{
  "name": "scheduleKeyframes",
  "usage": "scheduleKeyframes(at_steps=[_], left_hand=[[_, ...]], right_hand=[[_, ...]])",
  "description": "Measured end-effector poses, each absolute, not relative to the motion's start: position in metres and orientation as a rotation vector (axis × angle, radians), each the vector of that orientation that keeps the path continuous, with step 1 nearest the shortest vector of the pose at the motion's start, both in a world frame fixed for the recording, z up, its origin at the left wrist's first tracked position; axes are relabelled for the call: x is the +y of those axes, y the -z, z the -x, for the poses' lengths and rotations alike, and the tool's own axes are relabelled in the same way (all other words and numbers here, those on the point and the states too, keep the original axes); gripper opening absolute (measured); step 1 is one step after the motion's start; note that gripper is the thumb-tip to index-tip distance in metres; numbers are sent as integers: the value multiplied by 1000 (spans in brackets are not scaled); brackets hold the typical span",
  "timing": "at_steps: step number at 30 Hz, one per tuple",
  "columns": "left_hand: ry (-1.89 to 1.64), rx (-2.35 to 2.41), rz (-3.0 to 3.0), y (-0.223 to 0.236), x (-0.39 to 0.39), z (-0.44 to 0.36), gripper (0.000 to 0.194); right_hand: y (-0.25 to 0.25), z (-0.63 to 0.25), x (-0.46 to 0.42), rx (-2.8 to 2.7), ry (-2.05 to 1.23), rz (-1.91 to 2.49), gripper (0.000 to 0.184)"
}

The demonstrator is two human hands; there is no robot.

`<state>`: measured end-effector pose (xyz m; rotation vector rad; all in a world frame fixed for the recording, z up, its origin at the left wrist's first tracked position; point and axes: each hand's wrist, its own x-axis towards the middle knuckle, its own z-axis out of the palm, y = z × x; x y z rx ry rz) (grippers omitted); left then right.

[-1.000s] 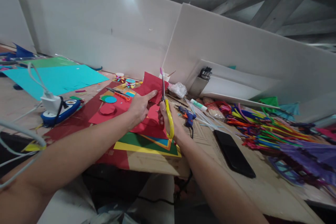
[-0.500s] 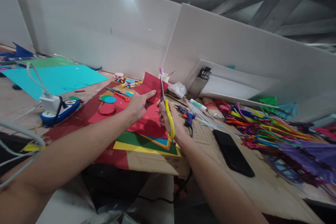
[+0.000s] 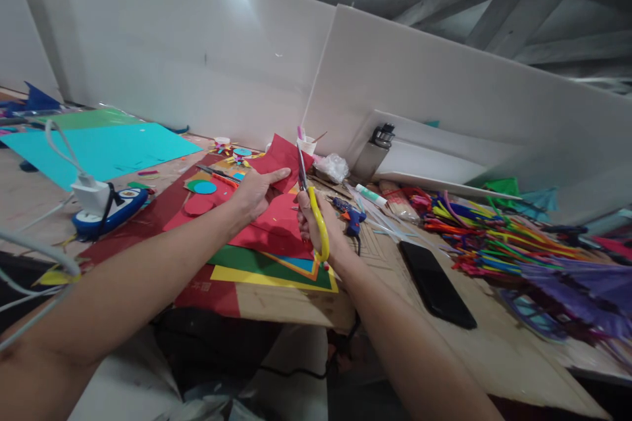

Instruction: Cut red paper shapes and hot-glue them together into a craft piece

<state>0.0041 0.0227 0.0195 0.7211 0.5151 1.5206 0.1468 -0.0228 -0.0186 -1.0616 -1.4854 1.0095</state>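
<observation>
My left hand [image 3: 259, 192] pinches a piece of red paper [image 3: 282, 156] between thumb and fingers, raised above the work surface. In my right hand [image 3: 316, 220] is a pair of scissors with yellow handles [image 3: 322, 237]; the blades point up and away, at the right edge of the red paper. Whether the blades are cutting into it I cannot tell. Beneath both hands lie red sheets [image 3: 276, 243], with green, blue, orange and yellow sheets [image 3: 266, 278] under them. A red paper disc [image 3: 200, 205] and a blue paper disc [image 3: 204, 187] are left of my left hand.
A utility knife [image 3: 217, 175] lies behind my left wrist. To the right are a blue glue gun [image 3: 353, 218], a black phone [image 3: 437, 286], a glue stick [image 3: 371, 195] and colourful pipe cleaners [image 3: 498, 230]. A blue power strip [image 3: 111, 214] with a white plug stands left.
My left hand and the red paper have shifted slightly, the paper tilting a little against the scissors. The whole view has drifted a bit. Both grips stay the same.
</observation>
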Motion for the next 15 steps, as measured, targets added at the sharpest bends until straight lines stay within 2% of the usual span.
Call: scheduleKeyframes(at_steps=[10, 15], left_hand=[[-1472, 582, -747, -28, 29, 8, 28], [-1595, 525, -607, -23, 24, -6, 31]], right_hand=[[11, -143, -29, -1445, -1104, 1061, 53], [14, -136, -28, -1423, -1095, 1048, 53]])
